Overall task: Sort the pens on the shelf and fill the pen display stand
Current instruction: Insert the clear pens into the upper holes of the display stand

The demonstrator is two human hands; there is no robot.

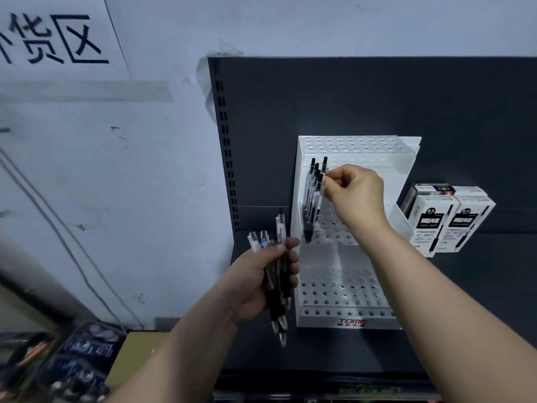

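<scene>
Dark shelf [465, 301], white pen display stand [345, 289] at its back edge, pen boxes [447, 219] toward the right edge, left hand [252, 286] clenched round a bundle of pens [274, 303] — right hand [359, 193] pinching one pen [319, 184] in the cluster [311, 199] at the stand's upper-left corner

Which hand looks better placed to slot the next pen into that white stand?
Right. The right hand is at the stand, pinching a pen among its holes; the left hand grips the spare pens beside it.

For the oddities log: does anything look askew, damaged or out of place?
Nothing damaged or spilled. The pens in the display stand lean slightly; the right hand pinches one. The left hand grips a bundle, one pen poking higher.
</scene>
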